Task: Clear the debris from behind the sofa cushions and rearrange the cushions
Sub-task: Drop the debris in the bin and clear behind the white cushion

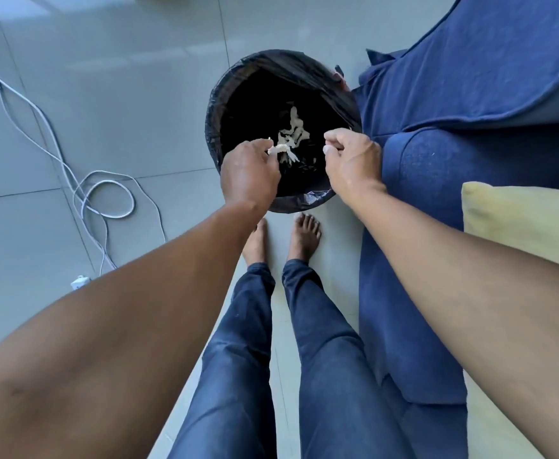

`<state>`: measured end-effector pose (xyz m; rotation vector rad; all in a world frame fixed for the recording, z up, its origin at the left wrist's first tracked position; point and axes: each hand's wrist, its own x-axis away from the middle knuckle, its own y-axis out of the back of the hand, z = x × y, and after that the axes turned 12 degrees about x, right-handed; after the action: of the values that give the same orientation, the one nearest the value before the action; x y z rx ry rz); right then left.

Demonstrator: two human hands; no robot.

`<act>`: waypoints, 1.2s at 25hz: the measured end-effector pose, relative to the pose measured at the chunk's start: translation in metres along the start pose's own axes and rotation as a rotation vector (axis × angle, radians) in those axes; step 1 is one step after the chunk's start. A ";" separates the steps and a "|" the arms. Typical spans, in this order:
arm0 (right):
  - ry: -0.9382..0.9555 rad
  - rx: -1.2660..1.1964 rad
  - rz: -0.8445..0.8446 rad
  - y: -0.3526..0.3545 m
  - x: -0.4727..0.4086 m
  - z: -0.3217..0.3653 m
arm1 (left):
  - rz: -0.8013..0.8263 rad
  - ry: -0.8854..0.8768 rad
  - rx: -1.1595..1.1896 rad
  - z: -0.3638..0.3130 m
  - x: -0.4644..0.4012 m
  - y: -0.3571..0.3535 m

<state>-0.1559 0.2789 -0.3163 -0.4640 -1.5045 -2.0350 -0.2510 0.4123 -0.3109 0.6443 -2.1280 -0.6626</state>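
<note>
A round bin with a black liner [238, 71] stands on the floor beside the blue sofa [437, 167]. White debris scraps [293, 127] lie at its bottom. My left hand [250, 175] is over the bin's near rim and pinches a pale scrap of debris [279, 148] at its fingertips. My right hand [351, 160] hovers over the bin's right side with its fingers curled; a small pale bit shows at its fingertips, and I cannot tell what it holds. A yellow cushion [523, 220] lies on the sofa seat at the right.
White cables [106, 193] loop across the grey tiled floor at the left, ending near a white plug block [80, 282]. My bare feet [281, 240] stand just in front of the bin. The sofa's arm and front run along my right side.
</note>
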 end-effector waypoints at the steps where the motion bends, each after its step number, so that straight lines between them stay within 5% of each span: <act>1: 0.001 -0.013 -0.015 0.007 0.005 -0.001 | 0.039 0.024 -0.041 -0.003 -0.001 0.002; 4: 0.014 -0.045 -0.058 0.027 0.027 0.000 | 0.078 0.068 -0.079 -0.012 0.008 0.019; 12: 0.086 -0.037 -0.316 0.100 0.113 0.019 | 0.057 -0.191 -0.115 -0.070 0.086 0.081; 21: 0.050 0.056 -0.486 0.190 0.245 0.025 | 0.170 -0.672 -0.232 -0.153 0.182 0.150; 30: -0.302 0.035 -0.617 0.220 0.372 -0.034 | 0.390 -0.975 -0.404 -0.192 0.270 0.143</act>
<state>-0.3085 0.1137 0.0543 -0.3264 -2.0563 -2.4739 -0.2769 0.2995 0.0314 -0.4197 -2.7254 -1.3018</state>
